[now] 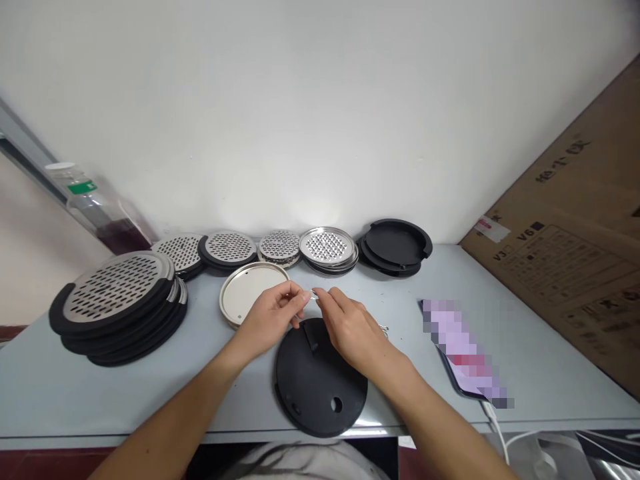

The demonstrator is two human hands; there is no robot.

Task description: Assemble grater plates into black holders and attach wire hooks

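Observation:
Above a round black plastic disc [320, 380], my left hand [275, 310] and my right hand [350, 323] meet, fingertips almost touching. Both pinch a small shiny metal piece [314, 295], too small to name exactly. The disc lies flat near the table's front edge, with a round hole and a slot in it; my right hand covers part of its edge. Just behind my left hand is a shallow cream-coloured round tray [250, 287]. A few small metal bits [384, 331] show past my right wrist, mostly hidden.
Stacked grater discs with black rims [120, 293] stand left. Along the wall are more perforated discs [231, 248], a stack of metal grater plates [328, 247] and black round holders [395, 245]. A phone [465, 353] with a cable, a cardboard box [565, 253] and a bottle [100, 213] flank them.

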